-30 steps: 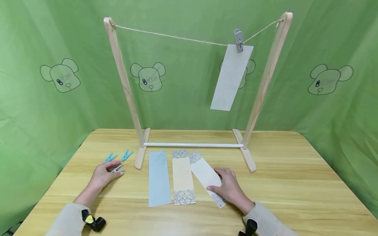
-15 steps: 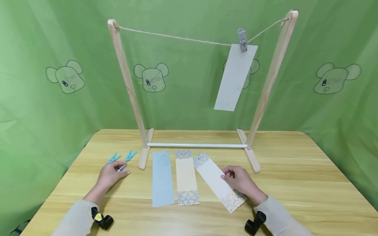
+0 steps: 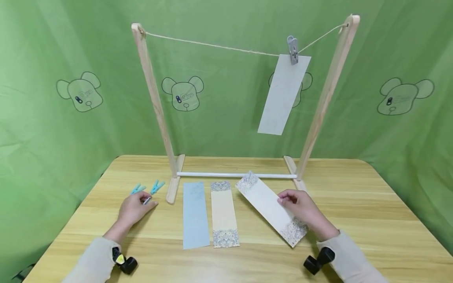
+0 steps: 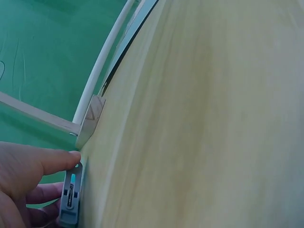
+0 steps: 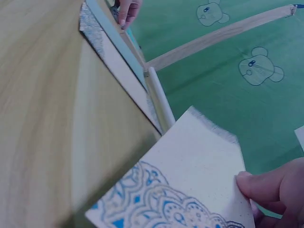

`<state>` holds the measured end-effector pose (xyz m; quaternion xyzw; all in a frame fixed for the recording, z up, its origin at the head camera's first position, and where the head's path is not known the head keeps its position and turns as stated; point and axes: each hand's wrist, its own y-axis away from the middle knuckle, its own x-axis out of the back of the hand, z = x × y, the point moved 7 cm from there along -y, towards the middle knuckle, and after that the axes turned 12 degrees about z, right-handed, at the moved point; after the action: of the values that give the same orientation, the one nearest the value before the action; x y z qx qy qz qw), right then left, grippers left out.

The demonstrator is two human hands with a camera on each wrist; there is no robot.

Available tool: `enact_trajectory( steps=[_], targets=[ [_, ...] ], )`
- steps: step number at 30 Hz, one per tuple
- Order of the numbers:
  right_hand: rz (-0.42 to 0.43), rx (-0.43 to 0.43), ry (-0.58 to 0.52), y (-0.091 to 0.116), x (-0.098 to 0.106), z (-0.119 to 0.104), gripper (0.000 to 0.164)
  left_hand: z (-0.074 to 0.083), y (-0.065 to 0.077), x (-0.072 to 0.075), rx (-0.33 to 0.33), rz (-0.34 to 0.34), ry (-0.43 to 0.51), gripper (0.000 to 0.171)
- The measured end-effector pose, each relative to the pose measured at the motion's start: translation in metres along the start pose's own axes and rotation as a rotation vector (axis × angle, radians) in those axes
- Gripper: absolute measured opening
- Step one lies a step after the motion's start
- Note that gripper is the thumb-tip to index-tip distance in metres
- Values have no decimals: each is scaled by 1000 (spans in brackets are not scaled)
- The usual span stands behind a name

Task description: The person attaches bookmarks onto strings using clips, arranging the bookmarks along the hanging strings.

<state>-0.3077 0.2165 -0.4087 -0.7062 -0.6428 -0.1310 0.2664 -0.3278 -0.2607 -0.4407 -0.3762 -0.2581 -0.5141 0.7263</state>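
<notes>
Between thumb and fingers, my right hand (image 3: pixel 305 211) pinches the right edge of a white paper strip (image 3: pixel 267 204) with blue lace patterns at both ends. In the right wrist view the strip (image 5: pixel 199 152) is tilted and raised off the table. Over at the left, my left hand (image 3: pixel 133 209) pinches a grey clothespin (image 4: pixel 70 197) by its handle end, low at the table. Two light-blue clothespins, one (image 3: pixel 137 189) just behind that hand and another (image 3: pixel 157 187) to its right, lie on the wood. A light-blue strip (image 3: pixel 196 215) and a cream patterned strip (image 3: pixel 224 210) lie between the hands.
Behind the strips stands a wooden frame (image 3: pixel 155 102) with a white crossbar (image 3: pixel 233 175) and a string (image 3: pixel 212 44). A grey clothespin (image 3: pixel 293 51) holds a plain pale strip (image 3: pixel 284 96) on the string's right part. Green cloth (image 3: pixel 226 129) hangs behind the table (image 3: pixel 354 220).
My right hand has taken the white patterned strip up off the table and moved it slightly right. The left hand stays by the clothespins, still pinching the grey one. The head view has shifted a little.
</notes>
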Motion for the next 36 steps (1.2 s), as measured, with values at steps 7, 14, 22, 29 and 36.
enact_trajectory(
  steps=[7,14,22,29,36],
  targets=[
    [86,-38,-69,-9,8,-13,23,7,-3,15,-69,-10,-19,34],
    [95,-78,-181,-24,8,-35,32,23,-16,35,-36,-60,92,36],
    [106,-75,-290,-44,3,-61,33,59,-35,51,-33,-76,263,48],
    [117,-56,-352,-62,6,-81,33,99,-48,53,-1,-118,411,50],
    [133,-22,-396,-78,11,-103,30,143,-59,63,-86,-123,546,43]
  ],
)
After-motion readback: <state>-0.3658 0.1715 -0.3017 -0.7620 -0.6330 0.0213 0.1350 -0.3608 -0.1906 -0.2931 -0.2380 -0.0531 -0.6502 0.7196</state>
